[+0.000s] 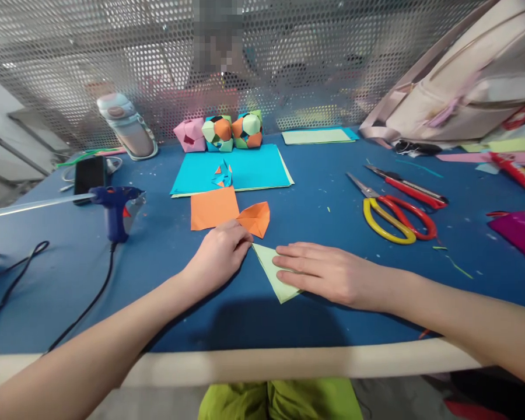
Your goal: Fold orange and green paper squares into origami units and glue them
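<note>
A light green sheet of paper [273,274], folded to a triangle, lies on the blue table in front of me. My right hand [328,271] rests flat on it with the fingers stretched out, covering its right part. My left hand [221,251] is closed, its thumb and fingertips pressed together at the paper's upper left corner. Just beyond the left hand lie a flat orange square of paper [213,209] and a folded orange piece [256,219]. Behind them, a small folded blue and orange paper piece [223,174] sits on a stack of blue paper [258,166].
Scissors [389,216] and a red utility knife [413,188] lie to the right. At left stands a blue hot glue gun [116,213] with a trailing cord, near a phone [90,175] and a bottle [129,128]. Folded paper balls [219,133] line the perforated metal screen; a bag [459,87] stands at back right.
</note>
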`<state>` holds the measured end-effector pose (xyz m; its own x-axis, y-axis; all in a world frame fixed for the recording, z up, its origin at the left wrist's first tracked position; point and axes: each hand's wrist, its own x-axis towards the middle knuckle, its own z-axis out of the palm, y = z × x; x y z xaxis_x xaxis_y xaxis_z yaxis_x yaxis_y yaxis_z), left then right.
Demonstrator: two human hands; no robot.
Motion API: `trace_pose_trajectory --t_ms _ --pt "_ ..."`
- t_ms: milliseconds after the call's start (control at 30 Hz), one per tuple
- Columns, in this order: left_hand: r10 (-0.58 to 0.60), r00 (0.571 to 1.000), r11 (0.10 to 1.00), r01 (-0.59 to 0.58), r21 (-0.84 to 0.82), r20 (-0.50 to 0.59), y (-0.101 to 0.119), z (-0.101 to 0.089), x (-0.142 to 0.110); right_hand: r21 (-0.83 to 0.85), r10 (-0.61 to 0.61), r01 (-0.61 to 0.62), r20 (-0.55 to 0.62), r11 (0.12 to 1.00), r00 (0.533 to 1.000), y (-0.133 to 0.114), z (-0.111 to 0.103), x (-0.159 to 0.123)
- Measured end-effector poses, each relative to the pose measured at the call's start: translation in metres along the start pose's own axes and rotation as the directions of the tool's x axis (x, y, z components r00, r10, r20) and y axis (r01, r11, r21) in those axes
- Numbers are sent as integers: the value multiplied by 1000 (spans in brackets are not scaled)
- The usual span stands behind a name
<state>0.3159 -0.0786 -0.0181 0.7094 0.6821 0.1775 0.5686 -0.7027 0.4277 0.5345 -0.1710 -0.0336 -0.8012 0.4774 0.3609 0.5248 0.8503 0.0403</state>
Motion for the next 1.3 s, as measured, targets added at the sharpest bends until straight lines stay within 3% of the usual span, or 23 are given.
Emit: trace_pose_trajectory --t_ms 433,667,900,1100,1300 --pt "28 1000 1000 -28 11 -8 -2 3 1 -40 -2 3 39 999 999 -3 -1 2" --pt "37 999 998 -36 44 -15 -3 5 1 32 11 -13 63 999 998 -4 0 0" --pt "35 994 995 -24 100 -103 0 -1 -2 -4 2 -2 91 1000 996 -3 -1 0" --pt "270 943 963 -266 44 -196 17 7 -12 -4 -15 15 67 1000 998 -3 -2 1" --pt "331 932 943 -319 96 -148 9 21 -10 -1 -9 9 73 1000 997 -2 -2 2"
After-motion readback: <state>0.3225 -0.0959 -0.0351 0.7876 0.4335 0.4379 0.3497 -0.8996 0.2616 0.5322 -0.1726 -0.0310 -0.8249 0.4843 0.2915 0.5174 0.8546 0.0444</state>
